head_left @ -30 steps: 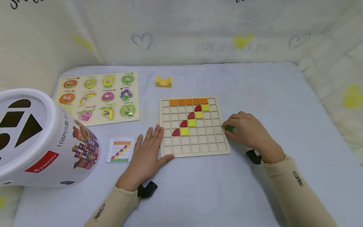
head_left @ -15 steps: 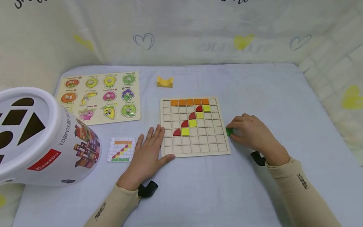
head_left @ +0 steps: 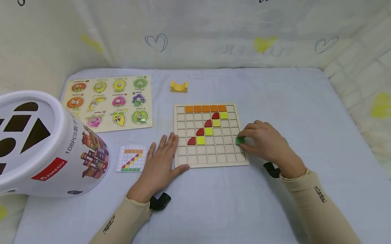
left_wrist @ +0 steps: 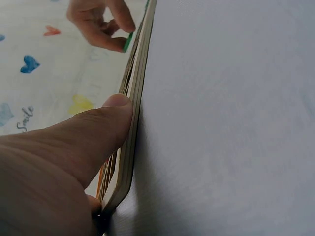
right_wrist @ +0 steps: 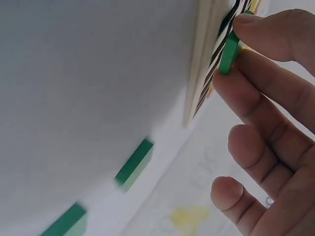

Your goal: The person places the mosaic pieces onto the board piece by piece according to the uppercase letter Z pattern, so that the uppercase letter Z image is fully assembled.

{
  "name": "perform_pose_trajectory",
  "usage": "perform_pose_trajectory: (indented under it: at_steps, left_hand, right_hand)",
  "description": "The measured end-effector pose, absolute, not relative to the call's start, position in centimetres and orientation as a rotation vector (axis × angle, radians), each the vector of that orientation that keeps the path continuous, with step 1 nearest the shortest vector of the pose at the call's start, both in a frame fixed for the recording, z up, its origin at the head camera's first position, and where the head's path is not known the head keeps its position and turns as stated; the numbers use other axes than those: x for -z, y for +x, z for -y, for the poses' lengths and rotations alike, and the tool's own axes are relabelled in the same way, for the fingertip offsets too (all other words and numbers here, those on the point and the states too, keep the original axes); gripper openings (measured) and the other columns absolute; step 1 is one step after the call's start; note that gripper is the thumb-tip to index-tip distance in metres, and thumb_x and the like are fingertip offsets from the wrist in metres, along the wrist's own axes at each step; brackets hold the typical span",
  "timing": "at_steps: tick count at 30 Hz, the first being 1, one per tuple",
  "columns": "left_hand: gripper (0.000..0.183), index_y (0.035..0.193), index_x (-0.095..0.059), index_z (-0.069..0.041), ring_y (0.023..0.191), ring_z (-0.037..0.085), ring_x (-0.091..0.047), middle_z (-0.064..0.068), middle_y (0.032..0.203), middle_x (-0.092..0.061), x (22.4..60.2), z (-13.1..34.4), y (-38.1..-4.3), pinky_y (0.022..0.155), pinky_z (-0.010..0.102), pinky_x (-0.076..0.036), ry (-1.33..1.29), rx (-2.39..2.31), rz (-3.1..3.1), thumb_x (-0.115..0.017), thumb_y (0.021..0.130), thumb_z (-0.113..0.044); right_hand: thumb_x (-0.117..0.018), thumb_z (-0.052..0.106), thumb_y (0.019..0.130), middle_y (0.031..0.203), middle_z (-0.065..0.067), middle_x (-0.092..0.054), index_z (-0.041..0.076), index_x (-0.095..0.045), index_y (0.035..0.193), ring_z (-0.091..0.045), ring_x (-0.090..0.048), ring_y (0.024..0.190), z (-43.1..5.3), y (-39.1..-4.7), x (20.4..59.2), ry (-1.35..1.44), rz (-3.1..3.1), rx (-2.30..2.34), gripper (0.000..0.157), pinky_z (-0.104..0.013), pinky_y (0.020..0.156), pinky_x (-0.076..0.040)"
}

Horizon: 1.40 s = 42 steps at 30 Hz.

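Note:
My right hand (head_left: 265, 142) pinches a green tile (head_left: 240, 140) between thumb and fingertips over the right edge of the wooden grid board (head_left: 220, 150). In the right wrist view the tile (right_wrist: 230, 53) is tilted beside the board's edge. My left hand (head_left: 158, 168) lies with straight fingers along the board's left side, its thumb (left_wrist: 118, 110) touching the near left corner. On the board are an orange row of tiles (head_left: 206, 108) at the top and a diagonal of yellow squares (head_left: 209, 131) and red quarter-round tiles (head_left: 200, 132).
A pattern card (head_left: 131, 158) lies left of my left hand. Beyond it are a fruit puzzle board (head_left: 110, 102) and a big white shape-sorter bucket (head_left: 54, 150). A yellow arched block (head_left: 179, 87) stands behind the grid. Green tiles (right_wrist: 135, 163) lie on the table near my right hand.
My right hand first shifted slightly right, off the board's edge, and has now come back left over that edge with the green tile. The left hand has stayed in place.

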<state>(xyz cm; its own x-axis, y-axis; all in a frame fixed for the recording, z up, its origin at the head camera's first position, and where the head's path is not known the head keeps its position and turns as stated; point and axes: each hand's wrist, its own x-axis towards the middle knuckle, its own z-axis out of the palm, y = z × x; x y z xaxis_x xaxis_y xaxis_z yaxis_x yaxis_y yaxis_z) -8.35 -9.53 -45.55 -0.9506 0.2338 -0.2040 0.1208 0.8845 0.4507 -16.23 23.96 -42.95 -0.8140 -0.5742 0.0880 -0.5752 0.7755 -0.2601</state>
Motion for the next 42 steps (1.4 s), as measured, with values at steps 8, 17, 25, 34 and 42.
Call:
perform_pose_trajectory:
  at_steps: [8, 17, 25, 34, 42]
  left_hand:
    - [0.101, 0.167, -0.017, -0.010, 0.165, 0.031, -0.003, 0.006, 0.177, -0.012, 45.5, 9.4, -8.5, 0.131, 0.060, 0.000, 0.270, -0.662, -2.799, -0.070, 0.094, -0.055]
    - [0.101, 0.167, -0.017, -0.011, 0.166, 0.030, -0.003, 0.005, 0.177, -0.011, 45.5, 9.4, -8.5, 0.132, 0.059, -0.001, 0.257, -0.645, -2.795, -0.069, 0.095, -0.057]
    - [0.101, 0.168, -0.016, -0.012, 0.166, 0.030, -0.003, 0.004, 0.177, -0.011, 45.3, 9.4, -8.5, 0.132, 0.059, 0.000, 0.259, -0.642, -2.792, -0.068, 0.094, -0.058]
    - [0.100, 0.167, -0.018, -0.012, 0.165, 0.031, -0.004, 0.005, 0.177, -0.012, 45.3, 9.5, -8.5, 0.132, 0.060, -0.002, 0.264, -0.642, -2.798, -0.069, 0.094, -0.057]
    - [0.100, 0.167, -0.018, -0.012, 0.165, 0.031, -0.004, 0.004, 0.177, -0.011, 45.3, 9.5, -8.5, 0.132, 0.059, -0.001, 0.261, -0.638, -2.793, -0.069, 0.094, -0.058]
  right_hand:
    - [-0.088, 0.015, 0.081, 0.098, -0.003, -0.078, 0.011, -0.083, 0.102, -0.025, -0.065, 0.095, -20.3, -16.2, 42.4, 1.096, 2.914, -0.447, 0.022, -0.045, 0.089, -0.055]
    - [-0.089, 0.027, 0.082, 0.099, 0.000, -0.078, 0.015, -0.083, 0.103, -0.021, -0.067, 0.096, -15.4, -16.0, 42.3, 1.257, 2.852, -0.414, 0.025, -0.040, 0.087, -0.053]
    - [-0.088, 0.029, 0.083, 0.097, 0.002, -0.077, 0.020, -0.083, 0.107, -0.020, -0.066, 0.095, -12.7, -15.9, 42.0, 1.372, 2.796, -0.310, 0.026, -0.039, 0.088, -0.055]
    - [-0.086, 0.029, 0.085, 0.096, 0.003, -0.075, 0.020, -0.082, 0.104, -0.019, -0.063, 0.093, -11.2, -15.9, 42.1, 1.431, 2.746, -0.256, 0.021, -0.038, 0.088, -0.056]
    - [-0.087, 0.030, 0.086, 0.098, 0.003, -0.075, 0.020, -0.081, 0.103, -0.019, -0.062, 0.094, -11.0, -15.9, 42.2, 1.444, 2.736, -0.247, 0.021, -0.037, 0.086, -0.055]
